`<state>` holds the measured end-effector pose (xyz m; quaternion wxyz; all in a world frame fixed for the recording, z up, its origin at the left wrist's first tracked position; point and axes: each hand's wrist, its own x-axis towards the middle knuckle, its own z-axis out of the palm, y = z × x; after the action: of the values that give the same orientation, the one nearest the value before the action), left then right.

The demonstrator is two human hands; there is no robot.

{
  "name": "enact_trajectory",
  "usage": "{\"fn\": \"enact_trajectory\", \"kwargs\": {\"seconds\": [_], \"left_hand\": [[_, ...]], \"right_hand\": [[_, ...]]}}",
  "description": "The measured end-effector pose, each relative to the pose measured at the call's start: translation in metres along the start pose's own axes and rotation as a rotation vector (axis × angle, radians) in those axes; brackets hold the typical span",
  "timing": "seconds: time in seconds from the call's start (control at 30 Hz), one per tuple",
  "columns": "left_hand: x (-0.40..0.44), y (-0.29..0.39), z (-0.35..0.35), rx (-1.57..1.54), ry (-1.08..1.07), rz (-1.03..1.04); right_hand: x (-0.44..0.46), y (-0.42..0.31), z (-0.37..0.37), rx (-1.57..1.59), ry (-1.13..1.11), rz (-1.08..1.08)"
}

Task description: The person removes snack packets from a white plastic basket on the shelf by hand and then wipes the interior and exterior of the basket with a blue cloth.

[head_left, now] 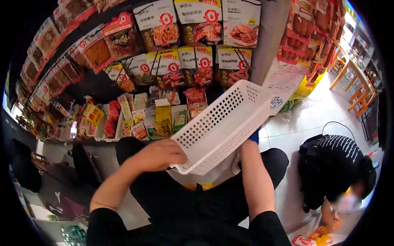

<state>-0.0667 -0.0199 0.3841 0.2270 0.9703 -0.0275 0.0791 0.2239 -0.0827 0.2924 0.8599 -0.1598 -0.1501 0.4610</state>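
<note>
A white plastic basket (221, 129) with perforated sides is tilted in front of me, its inside facing up and bare. My left hand (162, 153) is closed on its near left end, with fingers curled over the rim. My right hand is hidden behind the long near side of the basket; only the wrist and forearm show, reaching up to it. A patch of something blue (254, 136) shows beside that wrist. Behind the basket, a yellow box (163, 117) and small snack packets (139, 129) stand on the low shelf.
Hanging snack packs (201, 22) fill the rack ahead; red packs (308, 33) hang at right. A person in black (334, 172) crouches on the right, near orange bottles (322, 238). Another person in dark clothing (61, 188) is at left. Wooden stools (357, 88) stand at far right.
</note>
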Motion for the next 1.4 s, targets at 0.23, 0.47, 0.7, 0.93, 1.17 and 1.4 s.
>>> {"fn": "enact_trajectory", "kwargs": {"seconds": [0.23, 0.47, 0.7, 0.93, 1.17, 1.4], "left_hand": [[-0.055, -0.029, -0.047, 0.484, -0.028, 0.078], [-0.097, -0.074, -0.084, 0.836, -0.040, 0.095], [-0.101, -0.102, -0.097, 0.960, 0.092, 0.075], [-0.089, -0.144, -0.096, 0.903, -0.029, -0.007], [-0.056, -0.181, -0.070, 0.791, -0.056, 0.039], [-0.015, -0.218, -0.035, 0.714, -0.083, 0.032]], "right_hand": [[-0.003, -0.024, 0.015, -0.146, 0.088, 0.191], [0.007, 0.027, 0.007, -0.426, 0.050, 0.391], [0.002, 0.037, 0.047, -1.052, -0.290, 0.042], [-0.017, 0.059, 0.028, -1.124, -0.368, 0.117], [-0.033, 0.051, -0.007, -2.175, -0.904, -0.037], [-0.058, 0.053, -0.030, -2.759, -1.378, -0.614]]}}
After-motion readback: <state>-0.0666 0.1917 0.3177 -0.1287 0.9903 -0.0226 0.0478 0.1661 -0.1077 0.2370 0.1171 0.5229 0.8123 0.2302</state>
